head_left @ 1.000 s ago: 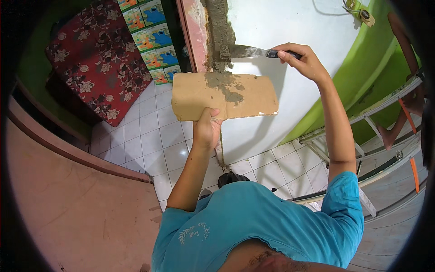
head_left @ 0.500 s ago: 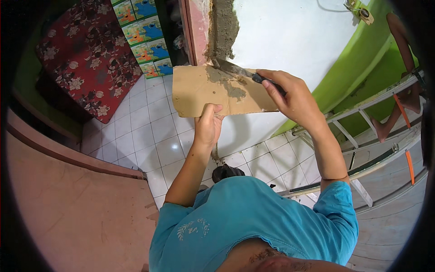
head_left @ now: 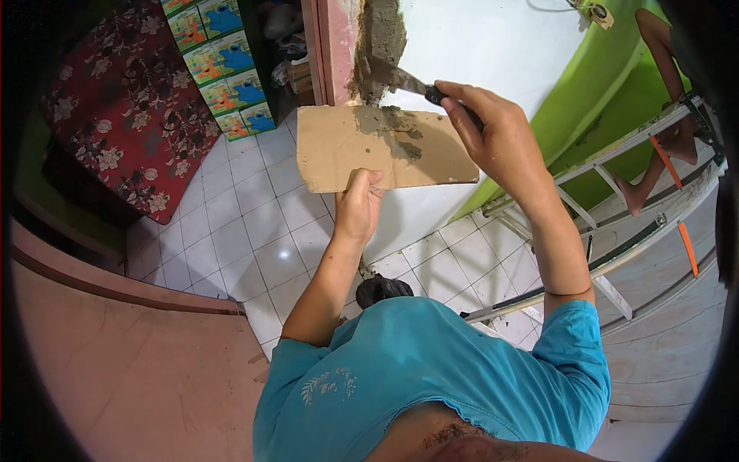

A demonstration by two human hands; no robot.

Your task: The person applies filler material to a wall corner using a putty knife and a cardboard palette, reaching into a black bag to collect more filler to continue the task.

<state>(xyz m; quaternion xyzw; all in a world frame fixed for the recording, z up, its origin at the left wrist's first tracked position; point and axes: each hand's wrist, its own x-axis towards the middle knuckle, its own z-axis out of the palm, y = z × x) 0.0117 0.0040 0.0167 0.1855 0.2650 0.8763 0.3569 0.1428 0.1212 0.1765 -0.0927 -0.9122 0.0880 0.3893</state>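
Note:
My left hand (head_left: 359, 204) grips the lower edge of a flat brown cardboard piece (head_left: 331, 146), thumb on top. Grey wet mortar (head_left: 396, 131) is smeared across the board's upper middle. In my right hand (head_left: 496, 127) is a putty knife (head_left: 396, 77) with a black handle, its fingers wrapped round it. The knife's blade lies against the strip of grey mortar (head_left: 383, 35) that runs down the wall edge beside the door frame. The board sits just below the blade, close to the wall.
A white wall (head_left: 469, 46) stands ahead, with a pinkish door frame (head_left: 332, 54) left of it. An aluminium ladder (head_left: 608, 181) is at right, with another person's bare legs (head_left: 654, 169) on it. Stacked patterned boxes (head_left: 223, 65) and a red floral mattress (head_left: 123, 108) are at left. A black bag (head_left: 382, 290) lies on the tiles.
The putty knife has moved up off the cardboard onto the wall's mortar strip. My right hand has risen with it, and the mortar on the board has a changed shape.

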